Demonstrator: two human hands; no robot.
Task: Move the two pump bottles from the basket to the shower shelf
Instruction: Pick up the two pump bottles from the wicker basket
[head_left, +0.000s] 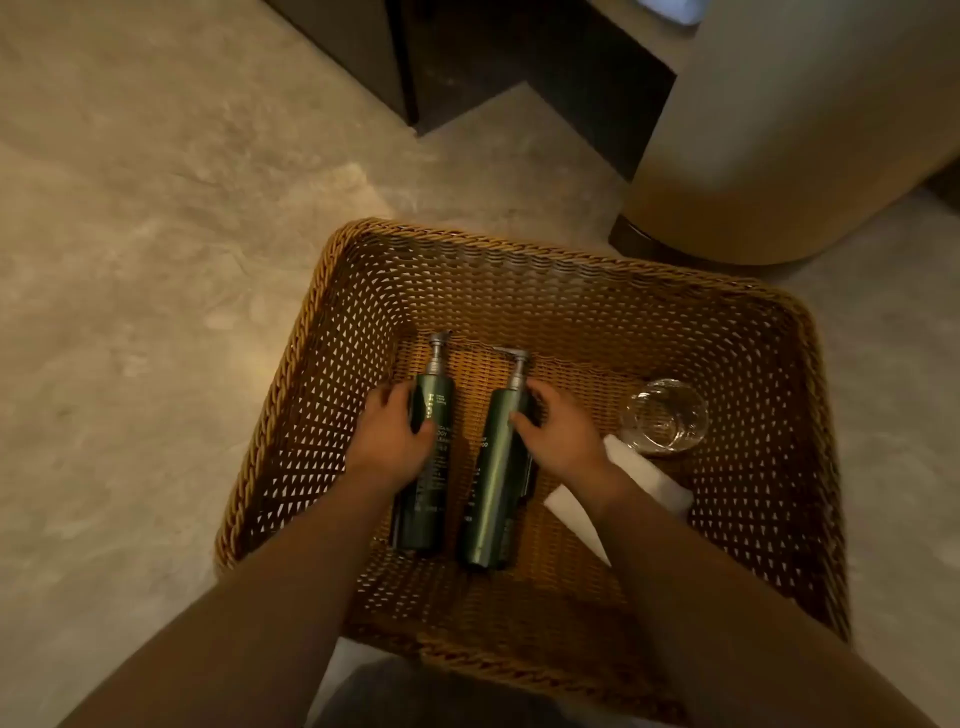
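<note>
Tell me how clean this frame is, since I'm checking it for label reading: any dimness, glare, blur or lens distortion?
Head view: dim, warm light; the label on the left bottle is only partly legible, on the right bottle mostly hidden; the glass carries bright glints; wide-angle bowing curves the basket rim; forearms at the bottom edge are soft.

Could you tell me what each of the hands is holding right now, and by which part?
Left hand grips the left pump bottle by its upper body; right hand grips the right pump bottle likewise.
</note>
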